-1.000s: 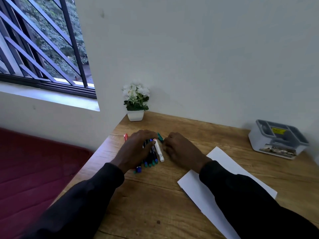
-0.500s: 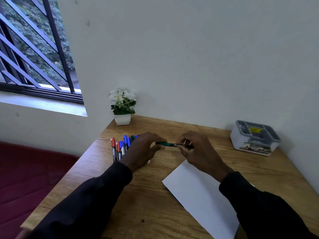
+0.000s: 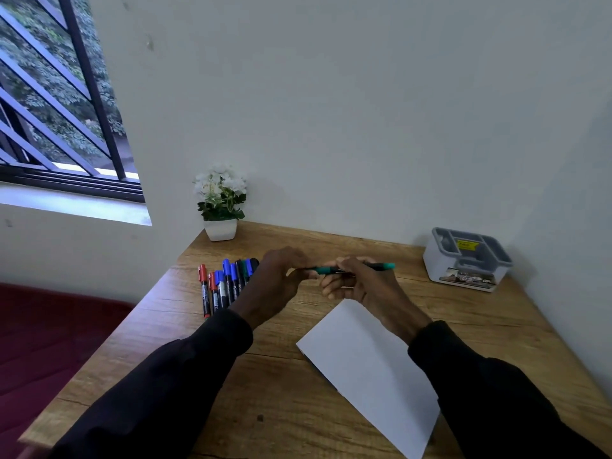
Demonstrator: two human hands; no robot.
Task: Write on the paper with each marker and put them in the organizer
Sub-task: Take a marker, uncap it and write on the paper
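A second ago both hands lay flat over the heap of markers at the left of the table (image 3: 463,329). Now one green marker (image 3: 326,269) is out of the heap and held level in the air between the two hands, above the bare wood just beyond the far corner of the paper (image 3: 367,369). The other markers (image 3: 228,286) are left in a loose row, caps toward the wall, just left of the left hand.

So I'd say the first marker has been chosen and the cap is about to come off. The paper looks blank and nothing has gone to the organizer (image 3: 467,260), which sits well apart at the far right against the wall.

The left hand (image 3: 281,279) is curled, its thumb and fingertips pinching the marker's left end. The right hand (image 3: 361,283) has its fingers wrapped round the barrel, with the green tail sticking out past the knuckles toward the organizer. The two hands are nearly touching at the middle of the marker. From where I stand, the fingers hide the join, so I can't tell whether the cap has started to part from the barrel.
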